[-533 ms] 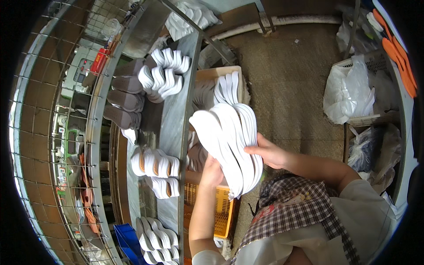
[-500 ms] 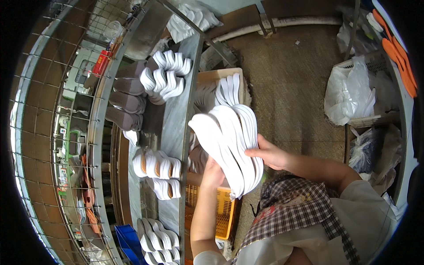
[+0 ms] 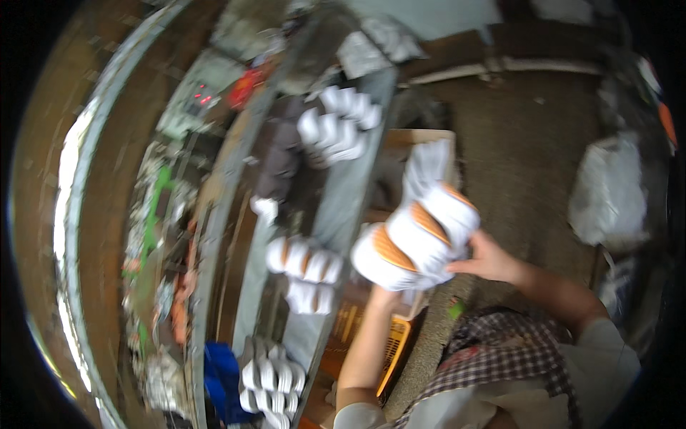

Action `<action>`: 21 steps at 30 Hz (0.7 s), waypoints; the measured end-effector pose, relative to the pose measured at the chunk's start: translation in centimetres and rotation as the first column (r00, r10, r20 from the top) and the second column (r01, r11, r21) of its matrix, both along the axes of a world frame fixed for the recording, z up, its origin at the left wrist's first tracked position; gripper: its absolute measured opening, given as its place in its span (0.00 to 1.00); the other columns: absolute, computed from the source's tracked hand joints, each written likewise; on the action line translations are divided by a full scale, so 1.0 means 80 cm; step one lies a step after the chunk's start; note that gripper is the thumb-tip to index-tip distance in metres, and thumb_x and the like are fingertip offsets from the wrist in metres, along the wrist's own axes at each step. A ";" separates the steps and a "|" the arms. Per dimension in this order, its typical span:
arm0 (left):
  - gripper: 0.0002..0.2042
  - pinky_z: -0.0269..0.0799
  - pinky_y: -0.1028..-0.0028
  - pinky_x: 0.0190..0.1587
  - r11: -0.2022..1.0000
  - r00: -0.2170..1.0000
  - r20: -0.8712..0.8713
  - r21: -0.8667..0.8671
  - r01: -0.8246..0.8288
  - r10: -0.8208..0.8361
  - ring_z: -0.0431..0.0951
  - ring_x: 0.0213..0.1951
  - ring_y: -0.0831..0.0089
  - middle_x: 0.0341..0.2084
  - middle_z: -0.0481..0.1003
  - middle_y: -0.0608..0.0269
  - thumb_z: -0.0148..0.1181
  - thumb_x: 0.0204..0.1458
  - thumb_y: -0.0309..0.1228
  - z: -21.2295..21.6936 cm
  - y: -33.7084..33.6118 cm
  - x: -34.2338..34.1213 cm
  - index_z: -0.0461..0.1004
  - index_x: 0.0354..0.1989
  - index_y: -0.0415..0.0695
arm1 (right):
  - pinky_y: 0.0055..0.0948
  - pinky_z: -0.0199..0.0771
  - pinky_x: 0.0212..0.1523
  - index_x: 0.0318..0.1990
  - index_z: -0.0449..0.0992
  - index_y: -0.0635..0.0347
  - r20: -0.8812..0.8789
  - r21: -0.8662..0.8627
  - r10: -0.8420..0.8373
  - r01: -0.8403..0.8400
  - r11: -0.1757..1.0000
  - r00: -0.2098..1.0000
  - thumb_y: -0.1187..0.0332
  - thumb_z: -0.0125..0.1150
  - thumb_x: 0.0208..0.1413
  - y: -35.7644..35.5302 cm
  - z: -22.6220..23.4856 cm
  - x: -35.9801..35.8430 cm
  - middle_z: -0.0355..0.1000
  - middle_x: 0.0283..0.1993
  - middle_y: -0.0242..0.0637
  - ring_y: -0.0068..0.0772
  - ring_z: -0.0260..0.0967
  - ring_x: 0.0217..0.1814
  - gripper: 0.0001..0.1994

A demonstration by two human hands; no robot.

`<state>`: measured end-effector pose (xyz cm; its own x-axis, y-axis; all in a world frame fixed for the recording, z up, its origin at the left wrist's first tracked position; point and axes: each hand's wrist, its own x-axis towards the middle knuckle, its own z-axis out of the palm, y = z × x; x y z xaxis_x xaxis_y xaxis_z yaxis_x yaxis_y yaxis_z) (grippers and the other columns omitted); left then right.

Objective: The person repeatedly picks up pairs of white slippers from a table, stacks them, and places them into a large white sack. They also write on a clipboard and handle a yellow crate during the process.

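Observation:
A thick bundle of white insoles (image 3: 418, 243) with orange patches is held up in front of me, tilted so that its curved ends show. Beneath its near left end is my left hand (image 3: 386, 297), closed on the bundle with most of its fingers hidden. My right hand (image 3: 493, 259) grips the right side, the thumb pressed against the insoles. To the left, more stacks of white insoles (image 3: 304, 264) stand on a grey shelf (image 3: 350, 193). Farther along it sits another white stack (image 3: 336, 132), beside dark grey pieces (image 3: 280, 146).
Behind the bundle stands a beige crate (image 3: 453, 143) with white insoles inside. A yellow crate (image 3: 394, 350) is low by my left forearm. A blue bin (image 3: 223, 382) adjoins the near stacks (image 3: 271, 379). Plastic bags (image 3: 611, 193) lie at the right.
The bundle has tipped from lengthwise to end-up, so the orange patches now show. My head view has swung left, shifting the surroundings rightward and blurring them. Both hands still hold the bundle.

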<state>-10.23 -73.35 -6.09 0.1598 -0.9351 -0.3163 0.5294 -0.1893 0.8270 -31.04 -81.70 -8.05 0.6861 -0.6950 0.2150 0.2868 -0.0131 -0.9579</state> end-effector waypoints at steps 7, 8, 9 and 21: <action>0.27 0.67 0.65 0.53 0.979 0.920 -0.392 0.178 0.096 -0.019 0.66 0.54 0.62 0.57 0.59 0.53 0.53 0.55 0.35 -0.002 0.019 -0.015 0.53 0.60 0.36 | 0.33 0.57 0.61 0.60 0.59 0.63 0.043 -0.231 0.145 -0.131 0.964 0.988 0.84 0.41 0.54 -0.035 0.020 -0.030 0.59 0.61 0.46 0.40 0.59 0.61 0.23; 0.27 0.67 0.65 0.53 0.975 0.900 -0.436 0.196 0.109 -0.013 0.65 0.55 0.62 0.57 0.59 0.53 0.53 0.55 0.35 -0.004 0.022 -0.016 0.52 0.60 0.37 | 0.34 0.59 0.60 0.56 0.62 0.64 0.100 -0.038 0.199 -0.196 0.980 0.975 0.80 0.43 0.55 -0.034 0.020 -0.036 0.58 0.61 0.45 0.37 0.60 0.60 0.19; 0.28 0.67 0.65 0.53 0.976 0.883 -0.469 0.185 0.110 -0.011 0.65 0.55 0.62 0.57 0.59 0.53 0.53 0.55 0.35 -0.005 0.022 -0.016 0.52 0.60 0.37 | 0.35 0.60 0.59 0.54 0.63 0.65 0.159 0.153 0.222 -0.247 0.957 0.962 0.78 0.45 0.55 -0.028 0.019 -0.039 0.57 0.61 0.44 0.37 0.60 0.59 0.18; 0.24 0.71 0.65 0.44 0.995 0.906 -0.421 -0.099 0.007 -0.048 0.69 0.46 0.60 0.55 0.61 0.49 0.55 0.52 0.38 -0.004 0.028 -0.036 0.61 0.57 0.45 | 0.37 0.53 0.62 0.61 0.50 0.63 0.429 0.483 0.022 -0.250 0.839 0.903 0.67 0.49 0.49 0.024 0.027 -0.022 0.52 0.62 0.48 0.39 0.51 0.64 0.30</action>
